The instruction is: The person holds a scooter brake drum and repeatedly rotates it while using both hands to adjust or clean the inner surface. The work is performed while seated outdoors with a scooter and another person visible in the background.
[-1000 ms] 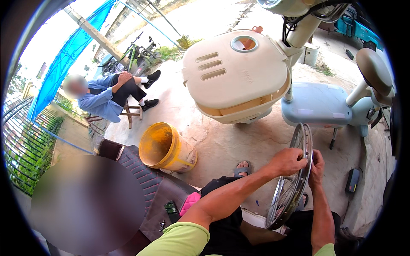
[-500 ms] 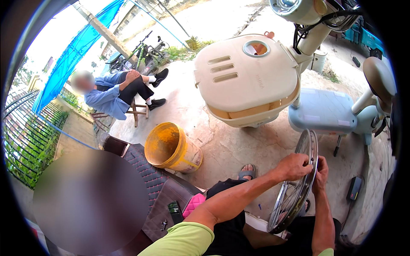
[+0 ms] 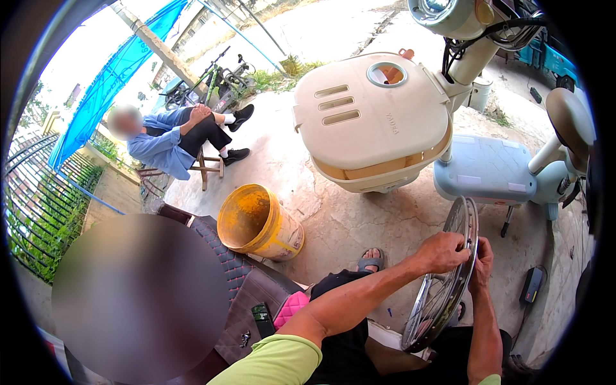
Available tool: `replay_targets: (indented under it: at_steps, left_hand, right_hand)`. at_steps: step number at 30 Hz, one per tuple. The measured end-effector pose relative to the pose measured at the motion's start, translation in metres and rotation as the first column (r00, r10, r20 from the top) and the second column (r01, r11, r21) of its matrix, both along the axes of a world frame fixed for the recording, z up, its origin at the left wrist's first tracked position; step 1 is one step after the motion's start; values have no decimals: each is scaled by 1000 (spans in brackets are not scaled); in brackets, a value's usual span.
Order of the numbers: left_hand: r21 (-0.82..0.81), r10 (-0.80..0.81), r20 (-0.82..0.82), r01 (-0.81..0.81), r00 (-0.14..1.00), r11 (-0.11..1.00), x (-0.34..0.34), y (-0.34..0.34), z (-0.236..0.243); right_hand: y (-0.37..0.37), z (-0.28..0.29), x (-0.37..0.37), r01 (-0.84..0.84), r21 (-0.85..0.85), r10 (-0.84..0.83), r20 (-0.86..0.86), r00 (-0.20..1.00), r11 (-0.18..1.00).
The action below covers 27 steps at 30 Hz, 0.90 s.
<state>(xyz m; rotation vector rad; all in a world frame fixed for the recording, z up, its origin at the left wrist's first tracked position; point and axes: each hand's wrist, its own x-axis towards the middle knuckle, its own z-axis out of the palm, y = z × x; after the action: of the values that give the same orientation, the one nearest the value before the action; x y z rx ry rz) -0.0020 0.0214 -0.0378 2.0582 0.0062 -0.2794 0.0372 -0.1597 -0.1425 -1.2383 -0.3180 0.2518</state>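
Observation:
A spoked metal wheel (image 3: 453, 299) stands on edge between my knees, its bare rim turned up toward me. My left hand (image 3: 443, 252) reaches across from the left, its fingers curled and pinched at the upper part of the rim on the spoke side. From the opposite side my right hand (image 3: 482, 263) grips the same stretch of rim, thumb and fingers closed against it. Both hands are close together with the rim between them. Any small part between the fingertips is hidden.
A yellow bucket (image 3: 290, 232) stands ahead left, near a dark quilted seat (image 3: 224, 269) carrying a phone (image 3: 262, 319). A cream scooter basket (image 3: 372, 122) and a pale blue footboard (image 3: 484, 170) are ahead. A black charger (image 3: 532, 284) lies right. Another person (image 3: 168, 138) sits far left.
Almost nothing differs. Both hands keep their hold on the wheel rim, with only a slight shift of the view and of the fingers.

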Motion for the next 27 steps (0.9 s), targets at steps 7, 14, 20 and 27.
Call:
replay_targets:
  at_steps: [7,14,20,27]
  left_hand:
    - [0,7,11,-7,1000,1000,1,-1,-2]
    - [23,8,47,-9,999,1000,0,-1,0]
    - [26,5,66,-7,998,1000,-2,2,-3]
    - [37,25,91,-28,996,999,-2,0,-1]
  right_hand:
    - [-3,-4,2,-11,-23,10,-29,1000,1000]
    - [-7,-15,5,-37,-5,37,-56,998,999]
    - [-5,-13,2,-20,-14,19,-75,997,1000]
    - [-5,-14,2,-39,46,41,-49,998,998]
